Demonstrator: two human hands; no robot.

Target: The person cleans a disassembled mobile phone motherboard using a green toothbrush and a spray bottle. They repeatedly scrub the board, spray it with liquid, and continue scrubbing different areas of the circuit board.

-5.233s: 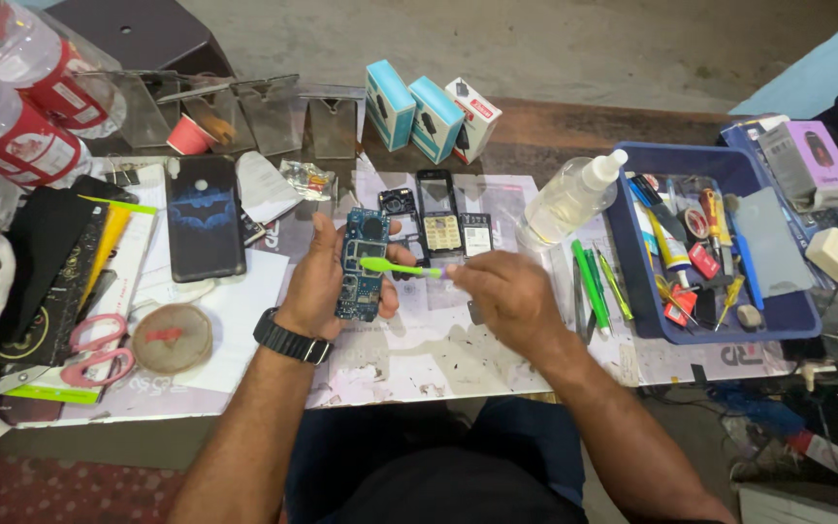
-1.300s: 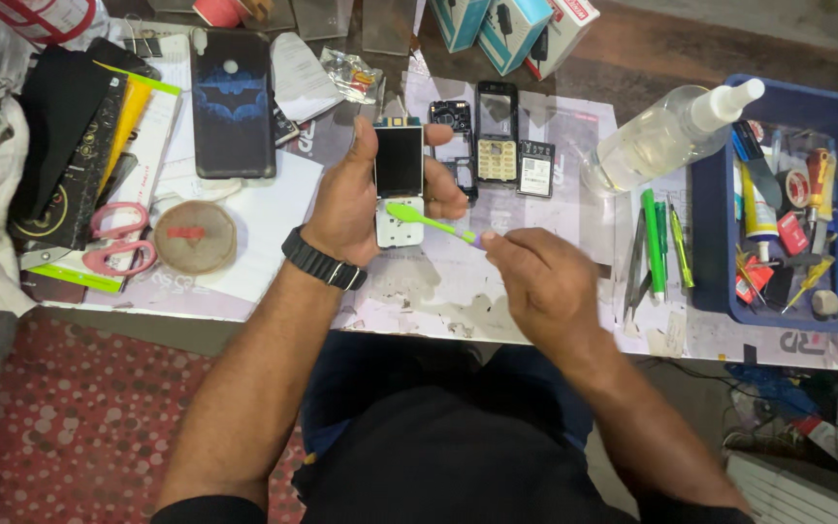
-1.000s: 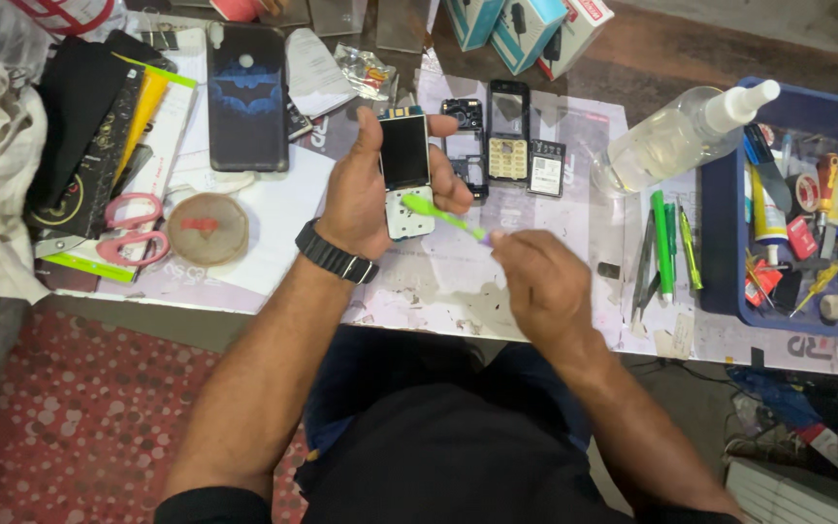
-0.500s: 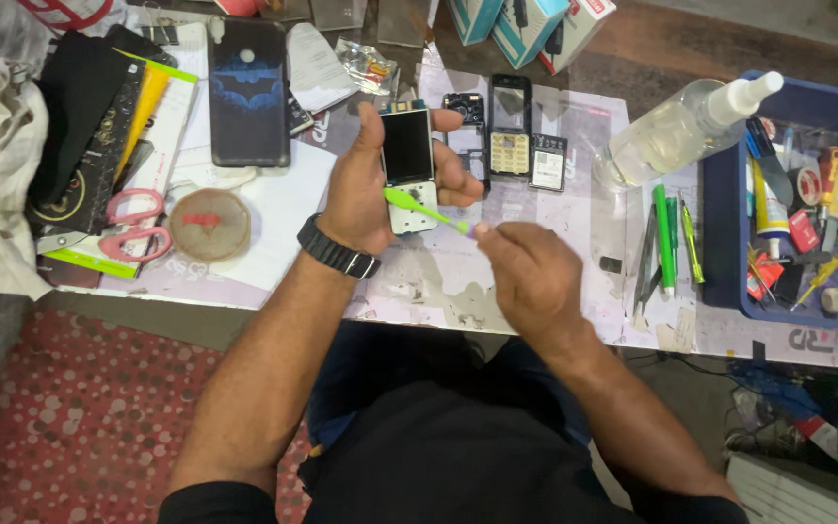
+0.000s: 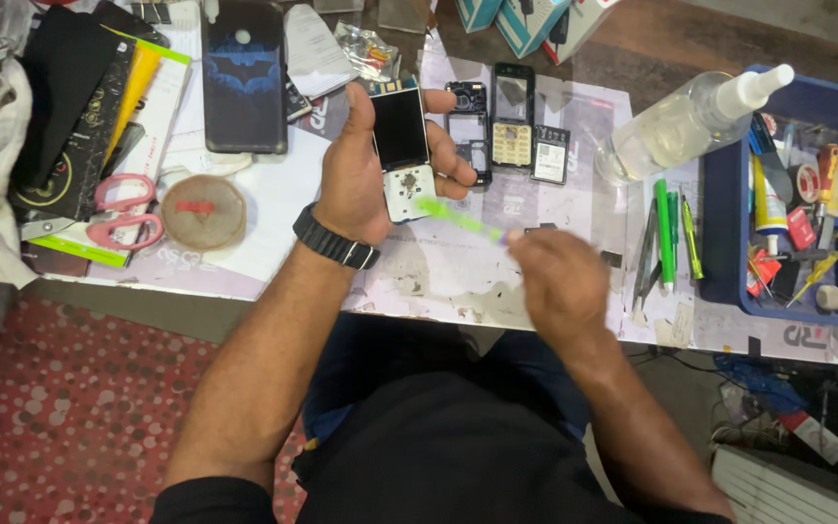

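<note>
My left hand (image 5: 366, 175), a black watch on its wrist, grips a small bar phone (image 5: 402, 150) with a dark screen and a bare white keypad board. A green toothbrush (image 5: 458, 218) is held in my right hand (image 5: 560, 281), which is blurred with motion; the brush head lies on the keypad board. On the white table (image 5: 438, 277) just beyond the phone lie a black phone frame (image 5: 467, 126), a keypad part (image 5: 513, 116) and a small dark cover (image 5: 550, 153).
A blue tray (image 5: 720, 247) of tools stands at the right, a clear spray bottle (image 5: 681, 121) leaning on it. Green pens and tweezers (image 5: 666, 238) lie beside the tray. At the left are a dark smartphone (image 5: 243, 78), pink scissors (image 5: 123, 213) and a round brown pad (image 5: 204, 212).
The phone was turned over, from its blue circuit side to its screen side. Now the right hand is brushing the keypad board; the view has shifted closer.
</note>
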